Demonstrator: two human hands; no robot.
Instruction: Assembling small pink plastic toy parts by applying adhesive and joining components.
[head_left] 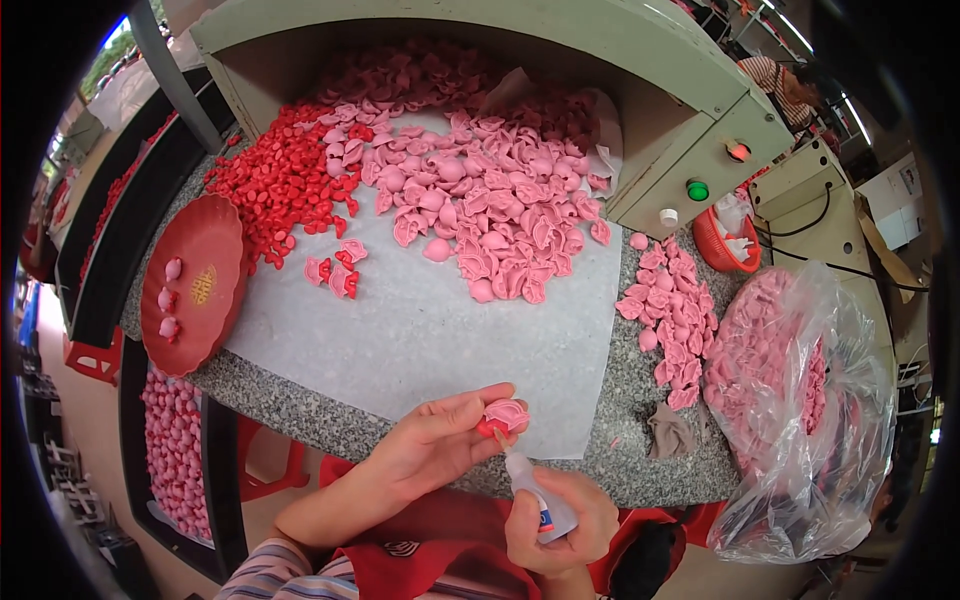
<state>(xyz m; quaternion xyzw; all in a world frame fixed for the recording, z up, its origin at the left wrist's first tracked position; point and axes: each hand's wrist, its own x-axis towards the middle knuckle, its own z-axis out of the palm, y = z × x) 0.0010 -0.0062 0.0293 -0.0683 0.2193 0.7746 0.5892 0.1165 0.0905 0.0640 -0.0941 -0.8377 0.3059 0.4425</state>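
Note:
Between the fingers of my left hand (445, 430) is a small pink shell-like plastic piece (507, 413) with a red part along its lower side. My right hand (570, 520) is wrapped round a white squeeze glue bottle (538, 500), its thin nozzle tilted up against or very close to the red part; contact is hard to tell. Beyond my hands, a few joined pink and red pieces (340, 268) lie on white paper (400, 345). Farther back are a heap of pink shell pieces (500, 215) and, to its left, a heap of small red pieces (275, 185).
A red scalloped tray (215, 240) holds 3 pink pieces at left. A metal hood (480, 22) with buttons spans the back. At right are loose pink pieces (670, 310), a grey rag (670, 432), a red basket (722, 250) and a plastic bag (800, 470). A person (785, 90) sits beyond.

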